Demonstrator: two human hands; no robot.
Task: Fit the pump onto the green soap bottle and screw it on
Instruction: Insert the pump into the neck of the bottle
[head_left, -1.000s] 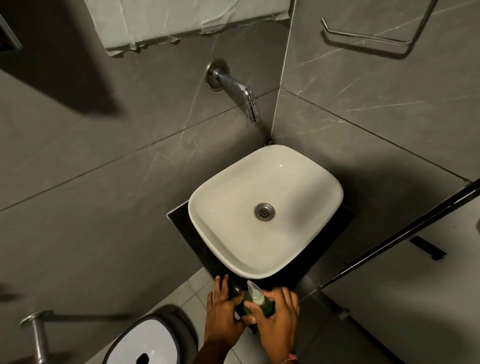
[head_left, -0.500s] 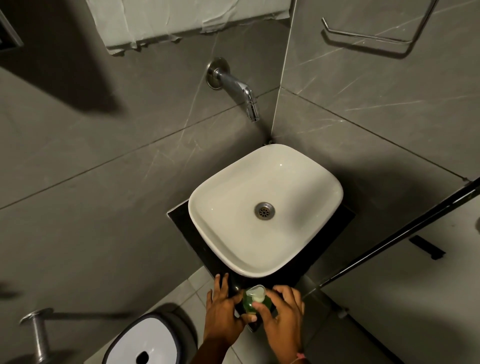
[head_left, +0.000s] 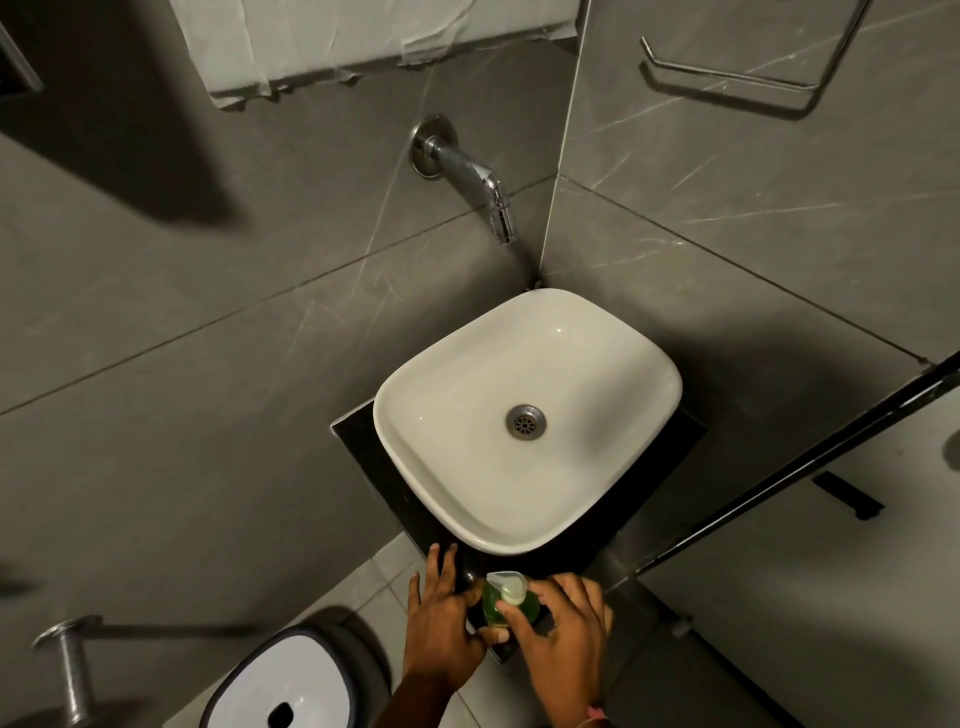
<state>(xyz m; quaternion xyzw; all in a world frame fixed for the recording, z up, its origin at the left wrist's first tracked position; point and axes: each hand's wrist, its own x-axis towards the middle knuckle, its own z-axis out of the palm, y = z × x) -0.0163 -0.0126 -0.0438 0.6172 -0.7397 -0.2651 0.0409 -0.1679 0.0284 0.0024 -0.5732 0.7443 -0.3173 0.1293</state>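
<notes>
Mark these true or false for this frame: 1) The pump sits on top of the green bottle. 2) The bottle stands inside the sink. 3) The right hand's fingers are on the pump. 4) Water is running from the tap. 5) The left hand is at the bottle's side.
1) True: the pump is on top of the green bottle.
2) False: the bottle stands on the dark counter, at its near corner, outside the sink.
3) True: the right hand has fingers on the pump.
4) False: no stream shows below the tap, and the sink looks dry.
5) True: the left hand rests against the bottle's left side.
</notes>
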